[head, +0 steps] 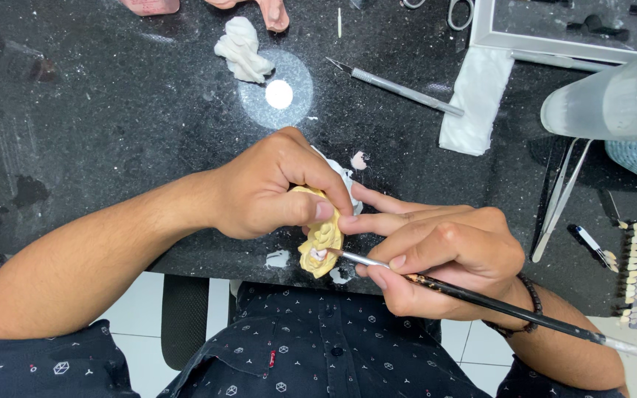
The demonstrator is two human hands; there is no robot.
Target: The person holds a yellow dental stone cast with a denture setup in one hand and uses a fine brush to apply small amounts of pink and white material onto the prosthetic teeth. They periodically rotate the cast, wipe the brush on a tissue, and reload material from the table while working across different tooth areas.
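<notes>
The left hand (pixel 267 188) has its fingers clamped on a yellow dental cast (pixel 321 243), held just above the near edge of the black counter (pixel 112 110), seemingly to steady it and turn its teeth toward the brush. The right hand (pixel 444 254) pinches a fine brush (pixel 481 298) like a pen, tip touching the cast, forefinger braced against the left thumb, probably for control. A tooth shade guide (pixel 635 273) lies at the far right.

Your left hand (pixel 267 188) holds the model (pixel 321 239) at the countertop's (pixel 112 133) near edge; your right hand (pixel 436 258) sets the brush (pixel 481 298) tip on it from the right.
</notes>
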